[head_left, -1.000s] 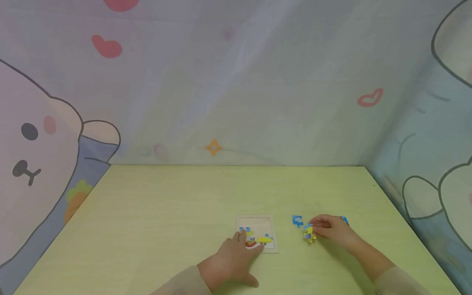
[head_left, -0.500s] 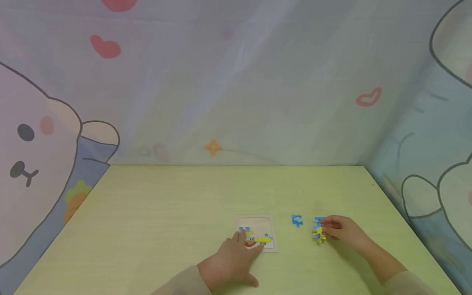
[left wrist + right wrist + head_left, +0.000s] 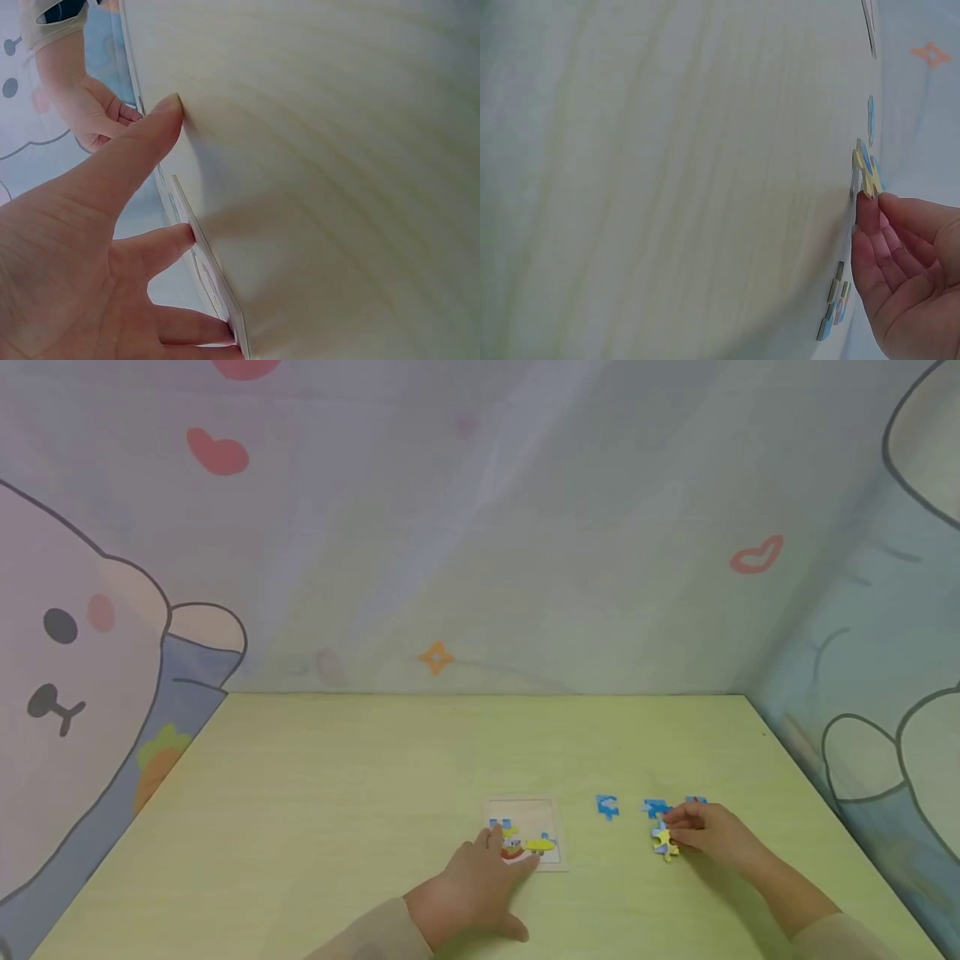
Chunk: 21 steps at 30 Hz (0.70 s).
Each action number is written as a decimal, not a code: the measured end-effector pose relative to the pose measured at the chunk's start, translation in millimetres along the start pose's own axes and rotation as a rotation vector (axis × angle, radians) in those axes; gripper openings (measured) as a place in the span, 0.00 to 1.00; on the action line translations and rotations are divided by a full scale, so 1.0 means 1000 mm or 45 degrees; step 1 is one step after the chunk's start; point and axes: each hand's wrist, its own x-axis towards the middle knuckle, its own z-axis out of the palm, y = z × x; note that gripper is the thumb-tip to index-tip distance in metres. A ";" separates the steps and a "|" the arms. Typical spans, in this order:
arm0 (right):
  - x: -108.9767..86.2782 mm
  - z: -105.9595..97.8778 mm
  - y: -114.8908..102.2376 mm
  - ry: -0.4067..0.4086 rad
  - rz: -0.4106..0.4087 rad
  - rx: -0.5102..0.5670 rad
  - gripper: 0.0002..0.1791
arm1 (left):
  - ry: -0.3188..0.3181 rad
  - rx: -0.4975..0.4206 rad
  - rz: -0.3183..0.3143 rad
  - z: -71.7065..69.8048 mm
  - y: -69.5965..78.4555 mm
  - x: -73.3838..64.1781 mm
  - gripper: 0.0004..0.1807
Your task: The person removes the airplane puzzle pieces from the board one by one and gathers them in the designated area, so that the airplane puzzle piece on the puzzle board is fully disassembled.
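Observation:
Between the thumb and fingertips of my right hand [image 3: 716, 835] is a yellow and light-blue jigsaw piece [image 3: 663, 842], tilted over the right side of the table. The right wrist view shows the same jigsaw piece [image 3: 870, 176] at the fingertips. My left hand [image 3: 480, 877] is spread, its fingertips resting on the near part of a square puzzle tray [image 3: 562, 835]. Inside the tray, a yellow blimp-like piece [image 3: 540, 845] and some blue, yellow and red pieces show; the hand covers part of them. In the left wrist view, fingers [image 3: 176, 241] touch the tray's edge.
A blue jigsaw piece [image 3: 607, 807] lies to the right of the tray. Another blue piece [image 3: 655, 808] is just behind the held one, and a third blue piece [image 3: 696, 799] is partly behind my right hand. Printed curtains [image 3: 480, 527] border the pale wooden table [image 3: 337, 777].
My right hand has moved to the right with the yellow and light-blue jigsaw piece, whose angle has turned. A blue piece behind it has come into sight. The left hand has stayed on the tray.

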 end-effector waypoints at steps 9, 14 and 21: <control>-0.001 -0.002 0.000 0.027 -0.060 -0.166 0.08 | -0.015 -0.016 -0.011 -0.002 0.000 0.000 0.47; 0.000 -0.002 -0.002 0.052 -0.069 -0.284 0.07 | -0.019 -0.025 -0.018 -0.001 0.000 0.001 0.47; -0.002 0.001 -0.007 0.096 -0.097 -0.394 0.06 | -0.018 -0.010 -0.008 0.000 0.000 0.002 0.47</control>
